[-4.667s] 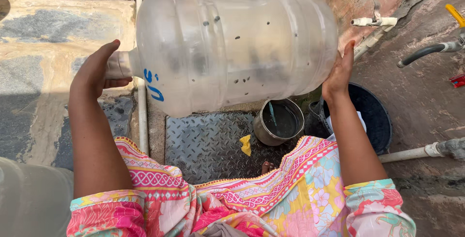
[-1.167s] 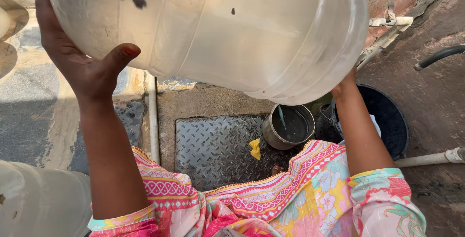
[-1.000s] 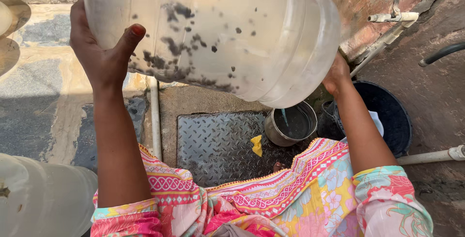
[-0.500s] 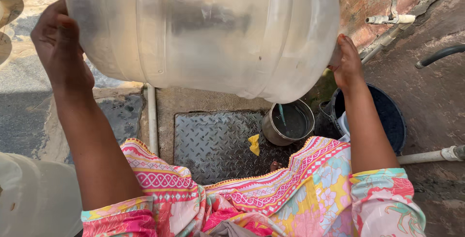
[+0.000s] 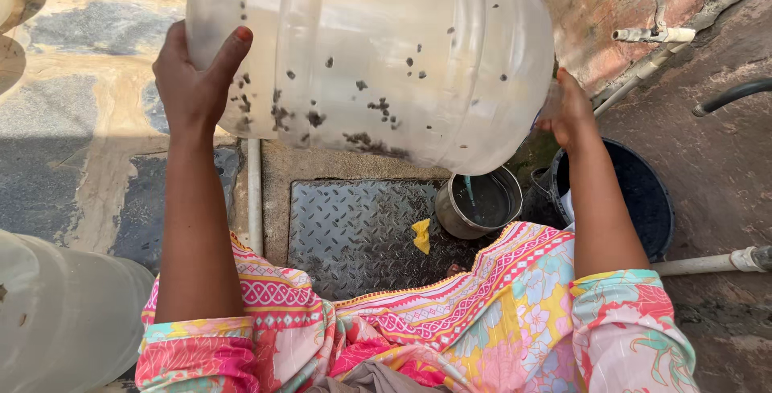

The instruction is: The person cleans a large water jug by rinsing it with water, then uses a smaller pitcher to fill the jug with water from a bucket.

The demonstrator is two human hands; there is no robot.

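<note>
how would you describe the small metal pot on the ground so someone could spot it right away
Start at the big translucent jug held up by the left hand and right hand. Straight below its right end lies a grey tread plate; the metal pot stands at its right edge. It is small, round and silvery, unlike the larger dark bucket beside it.

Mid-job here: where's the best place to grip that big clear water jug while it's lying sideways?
Grip the water jug at its two ends, one palm from each side, as the left hand and right hand do now. It lies sideways, and the body looks too wide and smooth for a one-handed hold.
</note>
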